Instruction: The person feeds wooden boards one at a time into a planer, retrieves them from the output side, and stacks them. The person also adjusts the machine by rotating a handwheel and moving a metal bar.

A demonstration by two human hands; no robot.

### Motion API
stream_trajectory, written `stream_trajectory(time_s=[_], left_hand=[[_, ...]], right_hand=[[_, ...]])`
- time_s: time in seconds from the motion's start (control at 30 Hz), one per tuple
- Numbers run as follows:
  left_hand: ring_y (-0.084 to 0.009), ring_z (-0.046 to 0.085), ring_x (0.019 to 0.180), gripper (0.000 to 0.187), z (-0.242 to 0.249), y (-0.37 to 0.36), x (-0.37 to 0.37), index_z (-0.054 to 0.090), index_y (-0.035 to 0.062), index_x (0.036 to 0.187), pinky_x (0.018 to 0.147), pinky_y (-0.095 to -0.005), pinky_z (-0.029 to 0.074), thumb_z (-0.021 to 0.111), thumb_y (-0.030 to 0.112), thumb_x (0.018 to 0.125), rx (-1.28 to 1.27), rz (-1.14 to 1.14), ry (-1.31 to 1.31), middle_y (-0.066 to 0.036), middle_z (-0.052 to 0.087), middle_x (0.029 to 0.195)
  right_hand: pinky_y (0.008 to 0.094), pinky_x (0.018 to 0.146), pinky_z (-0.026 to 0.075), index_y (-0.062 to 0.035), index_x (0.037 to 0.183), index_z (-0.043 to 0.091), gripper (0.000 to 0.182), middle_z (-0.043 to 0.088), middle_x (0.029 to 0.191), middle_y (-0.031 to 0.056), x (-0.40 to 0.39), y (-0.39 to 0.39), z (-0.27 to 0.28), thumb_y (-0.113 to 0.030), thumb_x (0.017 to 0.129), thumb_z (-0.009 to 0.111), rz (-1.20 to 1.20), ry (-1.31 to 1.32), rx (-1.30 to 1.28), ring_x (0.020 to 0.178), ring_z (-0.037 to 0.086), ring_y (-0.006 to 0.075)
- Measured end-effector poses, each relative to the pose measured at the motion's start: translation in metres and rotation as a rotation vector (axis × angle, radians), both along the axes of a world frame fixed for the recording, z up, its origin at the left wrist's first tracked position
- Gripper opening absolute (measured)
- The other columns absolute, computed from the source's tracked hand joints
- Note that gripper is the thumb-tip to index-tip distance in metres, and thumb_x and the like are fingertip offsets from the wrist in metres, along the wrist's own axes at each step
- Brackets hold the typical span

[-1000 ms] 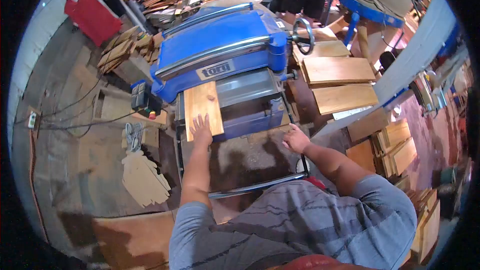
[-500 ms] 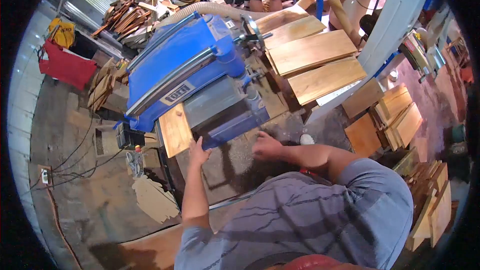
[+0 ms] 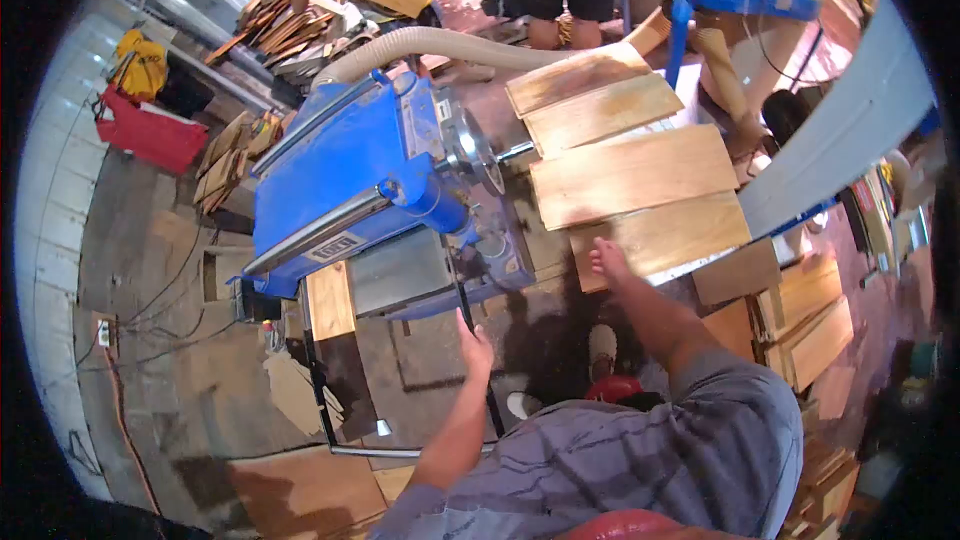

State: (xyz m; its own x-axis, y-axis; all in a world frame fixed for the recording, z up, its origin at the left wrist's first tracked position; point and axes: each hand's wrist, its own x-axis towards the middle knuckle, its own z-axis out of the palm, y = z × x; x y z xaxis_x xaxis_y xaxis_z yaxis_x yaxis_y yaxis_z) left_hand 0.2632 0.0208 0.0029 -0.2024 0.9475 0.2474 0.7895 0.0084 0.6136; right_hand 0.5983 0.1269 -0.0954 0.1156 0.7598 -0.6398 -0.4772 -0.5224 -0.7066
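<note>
My left hand (image 3: pixel 476 348) is beside the black side bar of the frame in front of the blue thickness planer (image 3: pixel 330 165), fingers pointing up and nothing in them. My right hand (image 3: pixel 610 262) reaches out to the right, overlapping the near edge of the closest wooden board (image 3: pixel 680 235). Its fingers are loosely bent and apart, with no board between them. Another wooden board (image 3: pixel 330 302) lies at the left end of the planer's infeed, its far part hidden under the machine. Next to the nearest board on the right lies a wide light board (image 3: pixel 635 175).
Behind the planer runs a ribbed hose (image 3: pixel 440 45). More boards (image 3: pixel 800 310) are stacked at right. Scrap wood (image 3: pixel 270 45) is heaped at the back, where two people stand. Cables (image 3: pixel 165 325) cross the floor at left.
My left hand has left the board at the planer and moved right. The right hand has reached out to the boards at right. Less of the planer's board shows, and the view has shifted.
</note>
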Motion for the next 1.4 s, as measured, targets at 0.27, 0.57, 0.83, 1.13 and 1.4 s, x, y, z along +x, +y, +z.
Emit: stream_trajectory(time_s=[0.27,0.57,0.83,1.13,1.4], left_hand=[[-0.0462,0.061,0.091,0.047,0.042,0.009,0.016,0.037,0.0064,0.137,0.077,-0.0535,0.047,0.052,0.016,0.093,-0.481,0.213,0.126,-0.027,0.064,0.097],[-0.0456,0.062,0.085,0.042,0.016,0.005,0.008,0.040,0.0136,0.136,0.072,-0.0549,0.047,0.047,0.023,0.096,-0.464,0.265,0.237,-0.022,0.067,0.093],[-0.0460,0.062,0.081,0.034,0.008,0.007,0.000,0.045,0.0118,0.126,0.069,-0.0566,0.046,0.050,0.025,0.095,-0.467,0.244,0.168,-0.022,0.066,0.085],[-0.0471,0.062,0.084,0.043,0.006,0.005,-0.002,0.038,0.0134,0.135,0.073,-0.0575,0.045,0.049,0.027,0.096,-0.483,0.244,0.159,-0.026,0.065,0.088],[-0.0428,0.064,0.080,0.041,0.002,0.003,-0.001,0.038,0.0127,0.135,0.070,-0.0538,0.048,0.048,0.023,0.097,-0.514,0.266,0.149,-0.020,0.067,0.087]], right_hand=[[0.0320,0.057,0.051,-0.0118,0.111,0.053,0.045,0.056,0.089,0.0060,0.034,0.079,-0.042,-0.051,0.090,0.059,-0.296,0.203,-0.087,0.072,0.054,0.0181],[0.0334,0.052,0.053,-0.0090,0.105,0.057,0.039,0.057,0.078,0.0045,0.040,0.087,-0.013,-0.045,0.091,0.062,-0.317,0.110,-0.239,0.061,0.058,0.0185],[0.0361,0.050,0.055,0.0001,0.104,0.053,0.040,0.061,0.082,0.0121,0.041,0.078,-0.030,-0.037,0.092,0.063,-0.341,0.103,-0.082,0.063,0.063,0.0247],[0.0311,0.047,0.049,-0.0051,0.090,0.052,0.036,0.061,0.075,0.0128,0.051,0.078,-0.029,-0.040,0.094,0.058,-0.197,0.164,-0.124,0.057,0.058,0.0215],[0.0293,0.048,0.050,-0.0098,0.077,0.052,0.035,0.060,0.067,0.0045,0.051,0.073,-0.003,-0.040,0.094,0.057,-0.178,0.123,-0.165,0.057,0.059,0.0165]])
